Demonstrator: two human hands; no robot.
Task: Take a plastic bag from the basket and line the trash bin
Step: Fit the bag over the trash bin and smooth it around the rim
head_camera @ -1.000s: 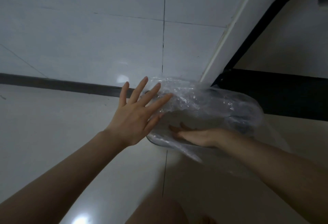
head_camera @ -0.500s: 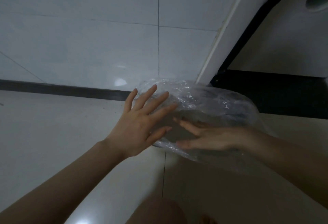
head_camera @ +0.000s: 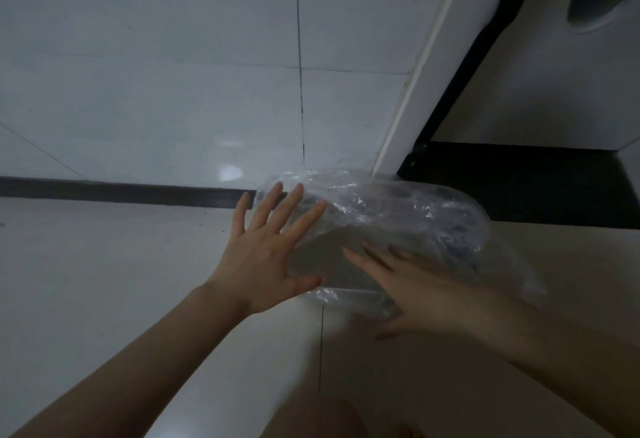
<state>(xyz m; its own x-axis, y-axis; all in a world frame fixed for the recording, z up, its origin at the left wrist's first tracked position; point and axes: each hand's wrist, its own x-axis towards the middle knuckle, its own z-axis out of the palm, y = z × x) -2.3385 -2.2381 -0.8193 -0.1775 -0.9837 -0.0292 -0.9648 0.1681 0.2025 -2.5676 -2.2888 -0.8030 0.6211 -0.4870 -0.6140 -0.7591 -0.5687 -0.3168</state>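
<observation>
A clear, crinkled plastic bag (head_camera: 388, 209) is stretched over the mouth of a small trash bin (head_camera: 349, 293) that stands on the floor by the wall corner. My left hand (head_camera: 266, 257) lies flat against the bin's left side, fingers spread over the plastic. My right hand (head_camera: 415, 285) rests palm down on the near rim, fingers apart and pointing left across the opening. Neither hand pinches the bag. The bin's body is mostly hidden under the plastic and my hands. No basket is in view.
White tiled wall (head_camera: 173, 73) with a dark skirting strip (head_camera: 121, 191) runs behind the bin. A white door frame (head_camera: 426, 73) and a dark threshold (head_camera: 519, 184) lie to the right. My knee (head_camera: 318, 417) shows at the bottom edge.
My right hand has come up out of the bag's opening and moved toward me onto the near rim. My left hand has stayed against the left side.
</observation>
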